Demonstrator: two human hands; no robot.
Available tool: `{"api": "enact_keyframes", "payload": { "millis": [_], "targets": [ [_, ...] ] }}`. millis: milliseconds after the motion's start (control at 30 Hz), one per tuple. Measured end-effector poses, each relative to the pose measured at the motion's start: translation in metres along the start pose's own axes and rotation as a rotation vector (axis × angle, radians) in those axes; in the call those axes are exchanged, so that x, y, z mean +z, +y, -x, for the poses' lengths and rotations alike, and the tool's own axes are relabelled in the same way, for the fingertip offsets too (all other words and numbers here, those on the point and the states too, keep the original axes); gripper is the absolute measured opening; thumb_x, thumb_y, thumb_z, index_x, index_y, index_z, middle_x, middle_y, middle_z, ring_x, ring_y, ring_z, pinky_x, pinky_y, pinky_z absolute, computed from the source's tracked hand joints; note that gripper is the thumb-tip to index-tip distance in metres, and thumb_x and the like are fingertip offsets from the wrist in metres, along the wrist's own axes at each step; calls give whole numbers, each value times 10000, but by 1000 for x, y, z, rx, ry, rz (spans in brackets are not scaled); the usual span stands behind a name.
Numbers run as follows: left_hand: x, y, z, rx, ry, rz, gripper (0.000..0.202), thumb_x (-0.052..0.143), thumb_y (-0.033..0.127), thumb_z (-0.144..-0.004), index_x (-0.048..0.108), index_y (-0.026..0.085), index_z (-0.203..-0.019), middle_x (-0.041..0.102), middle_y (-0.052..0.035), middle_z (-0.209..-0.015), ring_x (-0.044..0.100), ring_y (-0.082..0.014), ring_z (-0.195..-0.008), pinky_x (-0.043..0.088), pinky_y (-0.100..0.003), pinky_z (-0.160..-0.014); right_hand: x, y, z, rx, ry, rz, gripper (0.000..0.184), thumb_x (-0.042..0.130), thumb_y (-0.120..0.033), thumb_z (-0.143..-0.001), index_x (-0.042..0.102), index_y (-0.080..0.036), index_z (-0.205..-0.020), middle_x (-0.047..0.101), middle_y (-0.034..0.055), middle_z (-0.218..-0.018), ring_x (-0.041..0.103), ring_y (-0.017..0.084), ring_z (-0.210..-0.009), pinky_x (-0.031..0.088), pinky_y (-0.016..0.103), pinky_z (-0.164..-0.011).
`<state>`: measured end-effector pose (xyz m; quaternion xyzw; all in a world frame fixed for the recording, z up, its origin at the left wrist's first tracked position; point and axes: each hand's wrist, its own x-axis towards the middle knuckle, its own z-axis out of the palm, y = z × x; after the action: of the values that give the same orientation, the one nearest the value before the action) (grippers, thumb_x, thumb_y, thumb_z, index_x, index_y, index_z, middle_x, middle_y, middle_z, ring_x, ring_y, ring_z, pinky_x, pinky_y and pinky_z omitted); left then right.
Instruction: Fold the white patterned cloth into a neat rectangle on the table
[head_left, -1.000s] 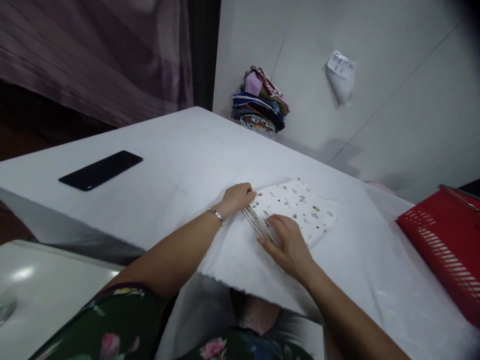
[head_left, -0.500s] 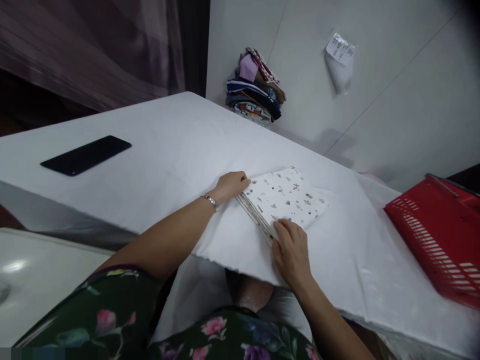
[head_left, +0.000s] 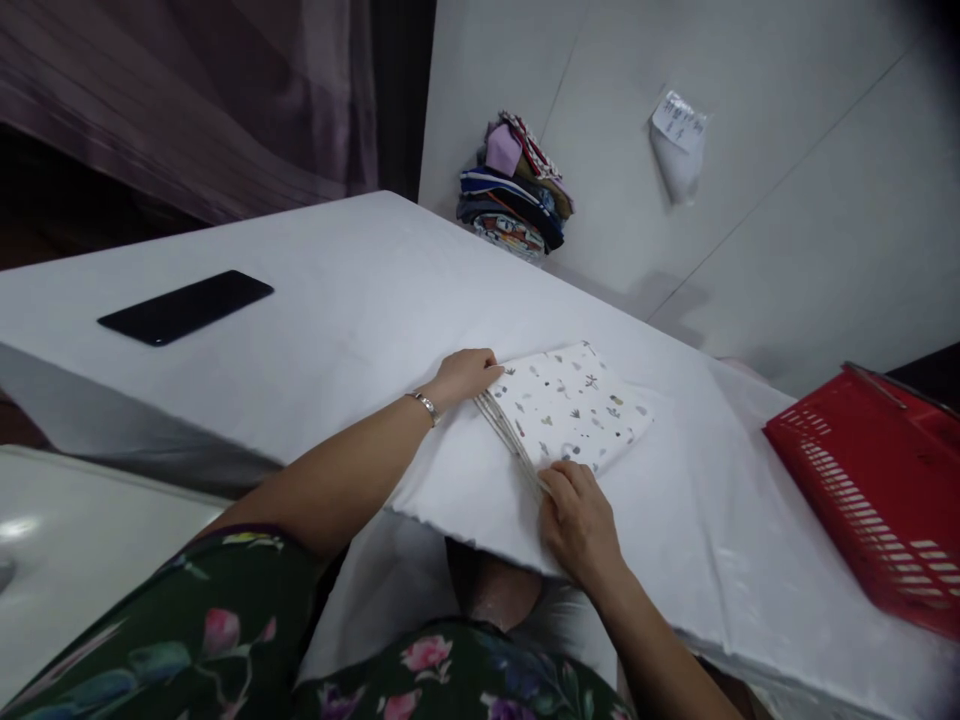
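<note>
left hand (head_left: 466, 377): pinching folded cloth (head_left: 574, 400), left corner | right hand (head_left: 582, 518): pinching nearest corner | edge between

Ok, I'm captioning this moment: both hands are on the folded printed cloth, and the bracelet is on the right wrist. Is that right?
Not quite: the head view shows the bracelet on the left wrist. The rest is correct: the left hand and right hand are both on the folded printed cloth.
</note>
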<state>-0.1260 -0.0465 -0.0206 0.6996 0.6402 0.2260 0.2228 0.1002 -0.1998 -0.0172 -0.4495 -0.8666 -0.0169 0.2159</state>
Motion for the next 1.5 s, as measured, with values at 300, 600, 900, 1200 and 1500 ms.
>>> {"api": "enact_keyframes", "payload": {
  "millis": [300,600,900,1200,1500],
  "targets": [
    [-2,0,3,0,13,9,335,447,472,-789,616,231,-948,661,-36,-1009,582,-187,-849,390,-270,-665,8,0,-35,27,-5,108,305,493,-256,-832,543,-186,-1124,550,113,-924,492,262,-846,442,411,-725],
    [-8,6,2,-9,-52,-80,386,371,490,-815,611,238,-984,663,-59,-1016,591,-224,-896,396,-293,-688,-4,19,-26,57,3,-109,247,480,-266,-853,595,-237,-1069,600,82,-995,551,215,-906,490,347,-740],
    [-10,9,0,-44,-138,-127,548,383,622,-749,584,198,-1032,646,-116,-1044,599,-280,-901,414,-319,-669,-23,184,-28,892,265,-399,444,546,-429,-763,574,-175,-1127,534,150,-1223,496,272,-1101,479,421,-827],
    [-9,23,11,-40,-28,-16,401,526,413,-715,535,192,-1050,652,-72,-946,606,-214,-815,415,-277,-661,-26,218,-67,1172,3,-732,427,720,-383,-640,620,-136,-974,664,108,-892,609,178,-699,536,291,-569],
    [-24,24,-30,46,-42,-40,399,578,311,-675,547,181,-1052,643,-52,-898,602,-184,-766,426,-248,-626,-41,202,-41,1133,12,-971,330,676,-210,-659,611,-113,-968,643,103,-932,591,178,-789,505,255,-590]
  ]
}}
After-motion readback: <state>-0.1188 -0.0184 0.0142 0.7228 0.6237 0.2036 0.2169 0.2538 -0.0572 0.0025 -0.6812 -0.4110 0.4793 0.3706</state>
